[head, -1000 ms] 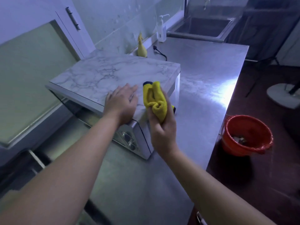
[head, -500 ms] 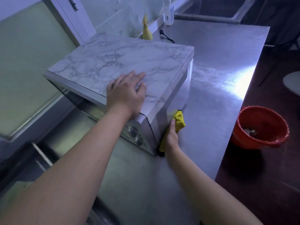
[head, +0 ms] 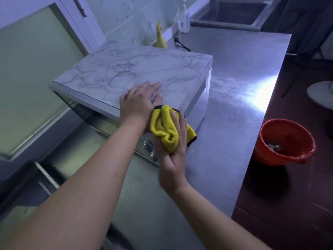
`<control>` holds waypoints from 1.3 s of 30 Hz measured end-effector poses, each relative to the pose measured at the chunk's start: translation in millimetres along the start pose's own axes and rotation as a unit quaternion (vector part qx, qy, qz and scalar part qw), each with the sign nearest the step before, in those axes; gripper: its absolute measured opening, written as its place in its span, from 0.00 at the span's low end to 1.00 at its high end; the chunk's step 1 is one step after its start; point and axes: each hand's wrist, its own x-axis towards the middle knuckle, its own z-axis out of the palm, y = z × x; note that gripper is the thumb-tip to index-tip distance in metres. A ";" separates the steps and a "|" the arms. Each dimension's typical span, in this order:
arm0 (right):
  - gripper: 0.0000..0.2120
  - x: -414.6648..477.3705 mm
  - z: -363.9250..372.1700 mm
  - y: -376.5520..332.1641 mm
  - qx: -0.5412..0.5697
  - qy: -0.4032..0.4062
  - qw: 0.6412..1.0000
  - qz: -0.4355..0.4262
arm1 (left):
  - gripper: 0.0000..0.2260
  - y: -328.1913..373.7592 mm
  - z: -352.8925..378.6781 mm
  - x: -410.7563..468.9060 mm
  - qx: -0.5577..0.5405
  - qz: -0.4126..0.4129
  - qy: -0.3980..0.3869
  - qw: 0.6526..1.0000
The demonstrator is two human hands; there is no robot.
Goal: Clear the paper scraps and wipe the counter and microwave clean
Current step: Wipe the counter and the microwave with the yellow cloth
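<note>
Brushed steel counter (head: 243,91) runs from the near edge to a sink (head: 225,27) at the far end, with a dark reddish floor along its right side. On the left part of the counter sits the microwave (head: 137,73), its top covered in a white marble pattern with grey veins, its glass door facing left and two round knobs (head: 149,147) showing at its near end. The left hand (head: 137,103) lies flat on the microwave top by the near right corner, fingers straight and together, pressing down and grasping nothing. Just beside it, touching its wrist, the right hand (head: 173,165) grips a bunched yellow cloth (head: 165,129) with a dark edge, fingers curled around the wad, holding it against the near right corner of the microwave, above the knobs. Behind the microwave, against the far wall, stands a yellow spray bottle (head: 160,40), with a black cord (head: 182,45) lying on the counter just to its right and a white pump bottle (head: 183,18) farther back near the sink. A cabinet door (head: 36,69) with a frosted panel fills the left side. On the floor to the right of the counter stands a red bucket (head: 263,156) with pale bits (head: 273,147) at its bottom, too small to tell what they are. A white round base (head: 320,94) lies on the floor farther right.
</note>
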 end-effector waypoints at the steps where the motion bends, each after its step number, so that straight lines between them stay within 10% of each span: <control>1: 0.31 -3.4 8.3 5.1 -0.037 0.024 0.999 0.003 | 0.18 -0.2 0.5 0.2 0.000 0.001 0.003 1.000; 9: 0.24 -16.6 2.3 86.5 0.073 0.192 0.925 0.320 | 0.18 0.0 3.9 -2.0 0.000 0.008 0.021 1.000; 19: 0.24 17.3 -32.1 96.1 0.176 0.132 0.784 0.580 | 0.19 -1.4 5.1 -0.9 -0.005 0.002 0.020 1.000; 39: 0.18 256.9 -236.5 91.8 -0.040 -0.180 0.815 0.549 | 0.18 44.0 -9.7 4.4 -0.079 -0.155 0.005 0.985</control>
